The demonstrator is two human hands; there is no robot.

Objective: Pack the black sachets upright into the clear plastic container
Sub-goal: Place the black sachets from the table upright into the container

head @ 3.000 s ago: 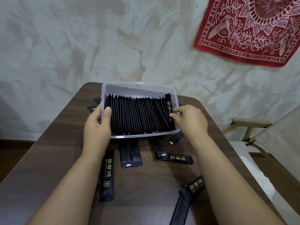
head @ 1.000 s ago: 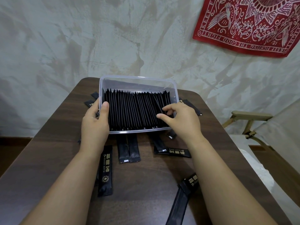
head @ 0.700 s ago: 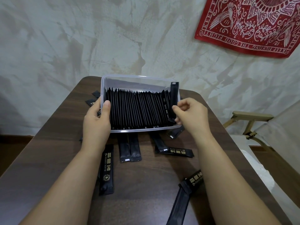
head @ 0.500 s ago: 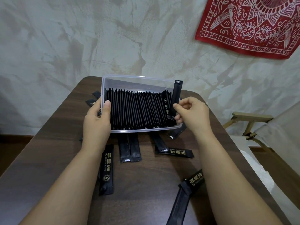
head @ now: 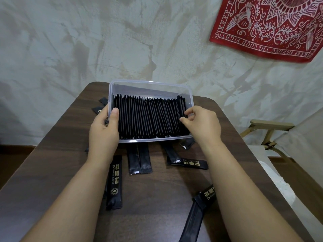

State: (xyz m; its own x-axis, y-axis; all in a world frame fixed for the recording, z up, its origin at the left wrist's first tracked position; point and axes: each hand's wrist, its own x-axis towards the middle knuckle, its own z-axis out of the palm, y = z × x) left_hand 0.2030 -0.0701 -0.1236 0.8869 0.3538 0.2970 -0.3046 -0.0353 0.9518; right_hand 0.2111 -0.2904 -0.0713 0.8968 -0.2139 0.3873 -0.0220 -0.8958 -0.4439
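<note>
The clear plastic container stands at the far end of the wooden table. A dense row of black sachets fills it, all on edge. My left hand grips the container's left wall, thumb inside against the first sachet. My right hand is at the row's right end, thumb and curled fingers pinching the last sachet in the row. Loose sachets lie flat on the table: one under my left forearm, a pair in front of the container, and another further right.
More sachets lie near the table's front right and left of the container. A wooden folding chair stands to the right of the table. A red bandana hangs on the wall behind.
Half a second ago my right hand held one sachet sticking up above the right end of the row. That sachet now sits down in the row. My left hand has not moved.
</note>
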